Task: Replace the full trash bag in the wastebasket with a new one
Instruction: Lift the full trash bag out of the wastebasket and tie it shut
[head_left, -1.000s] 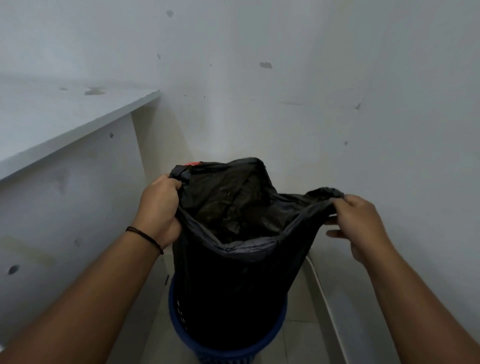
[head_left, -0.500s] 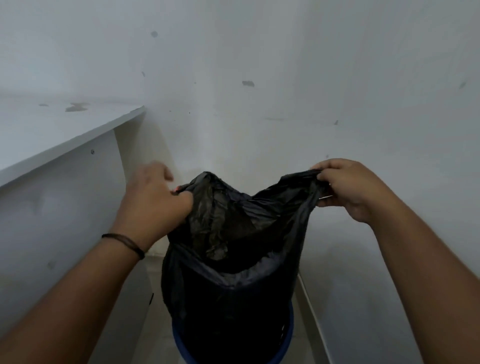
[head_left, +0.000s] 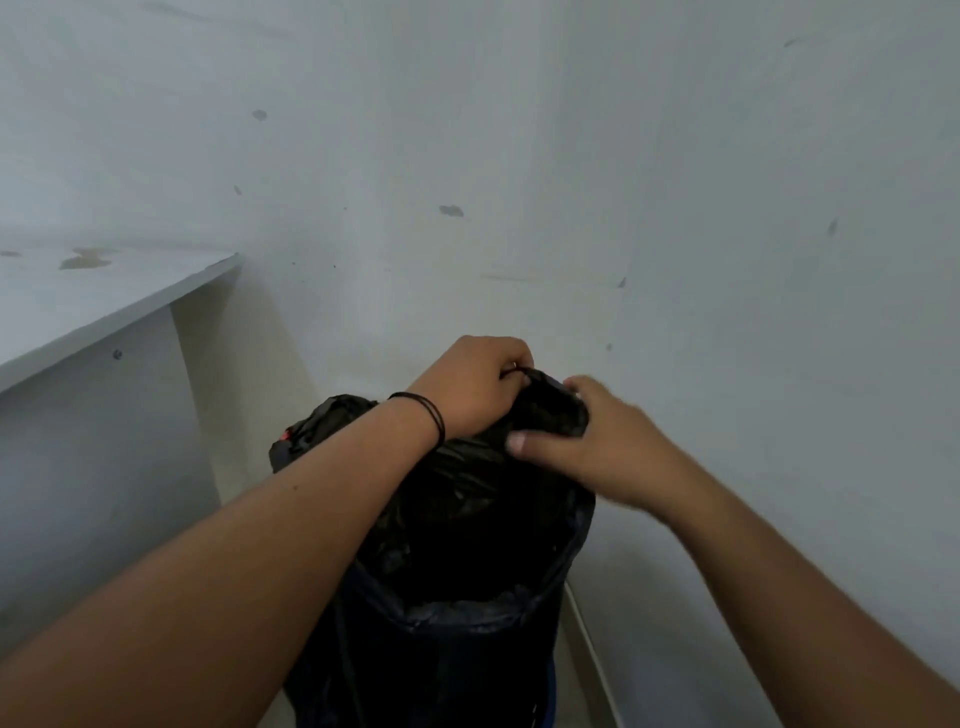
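Trash bag (head_left: 467, 519), black and bulging, stands low in the head view, in a corner between pale walls (head_left: 519, 156), its top gathered into a bunch between both hands. Left hand (head_left: 472, 384) has its grip clenched around the far side of the gathered plastic, a thin dark band (head_left: 428, 413) on that wrist. Right hand (head_left: 587, 436) pinches the near side, its thumb laid across the plastic. A sliver of the blue wastebasket (head_left: 551, 691) shows beside the bag's lower edge. A pale tabletop (head_left: 78, 296) runs along the left.
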